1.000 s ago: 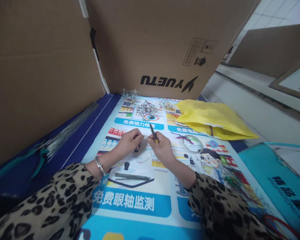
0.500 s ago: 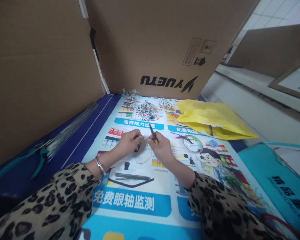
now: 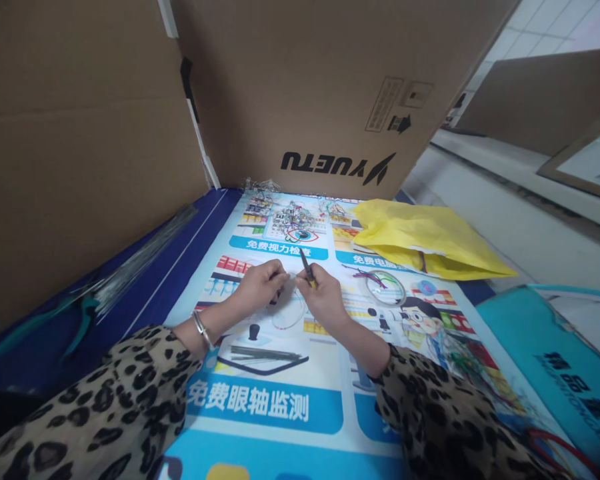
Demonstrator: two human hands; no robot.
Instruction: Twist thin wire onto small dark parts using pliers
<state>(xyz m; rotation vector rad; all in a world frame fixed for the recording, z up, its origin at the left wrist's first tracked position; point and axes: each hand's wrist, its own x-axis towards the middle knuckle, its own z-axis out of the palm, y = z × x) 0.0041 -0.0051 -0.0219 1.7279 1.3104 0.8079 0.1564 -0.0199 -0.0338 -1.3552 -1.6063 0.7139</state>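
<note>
My left hand (image 3: 257,285) pinches a thin clear wire loop (image 3: 289,313) that hangs down over the printed poster mat (image 3: 280,400). My right hand (image 3: 325,297) is closed around a small dark tool with a yellow band (image 3: 307,268), its tip pointing up and away, close to my left fingertips. Both wrists rest low over the mat, sleeves in leopard print. A silver bracelet sits on my left wrist.
Teal-handled pliers (image 3: 75,319) and a bundle of metal wires (image 3: 140,257) lie at left. A yellow bag (image 3: 425,237), a wire ring (image 3: 386,287), coloured bead pieces (image 3: 295,217) and short rods (image 3: 263,353) lie around. Cardboard boxes (image 3: 325,87) wall the back and left.
Almost nothing has moved; my left hand shifted very slightly and the wire loop hangs a little lower.
</note>
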